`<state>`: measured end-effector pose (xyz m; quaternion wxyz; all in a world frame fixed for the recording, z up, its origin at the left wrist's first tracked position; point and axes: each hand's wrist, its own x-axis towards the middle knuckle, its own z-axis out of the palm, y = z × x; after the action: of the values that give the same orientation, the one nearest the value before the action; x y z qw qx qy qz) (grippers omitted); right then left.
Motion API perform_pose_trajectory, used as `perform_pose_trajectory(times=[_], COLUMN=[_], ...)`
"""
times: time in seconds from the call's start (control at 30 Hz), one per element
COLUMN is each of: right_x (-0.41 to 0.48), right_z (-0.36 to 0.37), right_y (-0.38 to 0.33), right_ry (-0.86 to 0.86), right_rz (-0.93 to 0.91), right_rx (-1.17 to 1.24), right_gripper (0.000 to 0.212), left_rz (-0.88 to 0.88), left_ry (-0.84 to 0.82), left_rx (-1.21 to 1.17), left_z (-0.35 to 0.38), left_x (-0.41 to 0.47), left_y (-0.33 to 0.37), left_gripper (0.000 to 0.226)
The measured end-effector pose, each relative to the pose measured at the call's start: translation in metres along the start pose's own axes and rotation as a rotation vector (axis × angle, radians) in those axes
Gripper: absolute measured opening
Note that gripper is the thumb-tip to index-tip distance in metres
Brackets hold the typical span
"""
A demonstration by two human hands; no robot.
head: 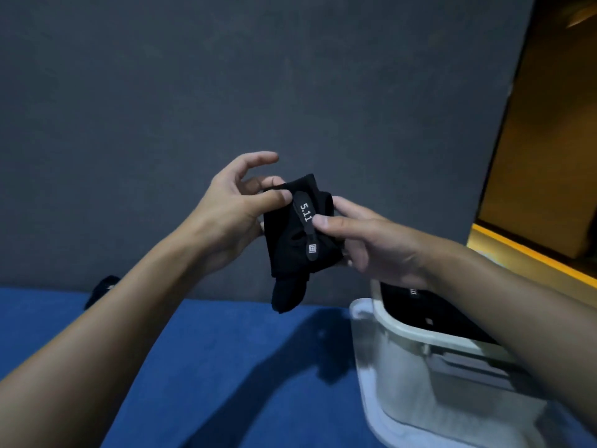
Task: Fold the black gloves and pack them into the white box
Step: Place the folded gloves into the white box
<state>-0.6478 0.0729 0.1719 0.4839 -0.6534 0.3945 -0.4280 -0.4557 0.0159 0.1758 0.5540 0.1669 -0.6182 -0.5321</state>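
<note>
Holding a folded black glove (pixel 290 253) up in the air between both hands, in front of the grey wall (pixel 226 76), above the blue surface (pixel 226 367) and up to the left of the white box (pixel 416 334). Pinching its upper left corner with the left hand (pixel 232 205): thumb pressed flat on the front just beside the top of the strap (pixel 306 212), another finger tucked behind the fabric, index finger lifted free, only slightly bent and touching nothing. Gripping the right side with the right hand (pixel 365 244): thumb tip set on the strap right beside the white "5.11" lettering, other fingers curled round behind the glove's right edge and mostly hidden by it. Holding the bundle roughly upright, strap running down the front to a small square logo, one rounded black end hanging loose below the fold. Reaching across the box with the right forearm, covering part of its rim. Inside the box, more black gloves (pixel 416 305) lying flat, with small pale markings. At the far left on the blue surface, by the foot of the wall, another dark item (pixel 103 287), possibly one more glove, partly hidden behind the left forearm and well apart from the box.
</note>
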Motion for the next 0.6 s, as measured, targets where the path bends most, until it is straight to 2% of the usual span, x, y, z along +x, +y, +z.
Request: perform_pose_trajectory(times=[0.13, 0.23, 0.47, 0.6], right_x=[-0.025, -0.039, -0.065, -0.07], right_z=[-0.03, -0.048, -0.083, -0.102], right_y=[-0.001, -0.004, -0.003, 0.007], right_ry=[0.104, 0.256, 0.494, 0.601], right_rz=[-0.045, -0.09, -0.109, 0.002], right_rx=[0.061, 0.119, -0.079, -0.142], right_gripper=[0.057, 0.046, 0.057, 0.061], left_rz=[-0.009, -0.003, -0.039, -0.068], left_ry=[-0.059, -0.053, -0.039, -0.101], left_rx=[0.012, 0.028, 0.11, 0.324], left_z=[0.044, 0.075, 0.126, 0.128], left_x=[0.018, 0.031, 0.055, 0.064], left_y=[-0.008, -0.016, -0.04, -0.065], left_gripper=[0.043, 0.042, 0.039, 0.034])
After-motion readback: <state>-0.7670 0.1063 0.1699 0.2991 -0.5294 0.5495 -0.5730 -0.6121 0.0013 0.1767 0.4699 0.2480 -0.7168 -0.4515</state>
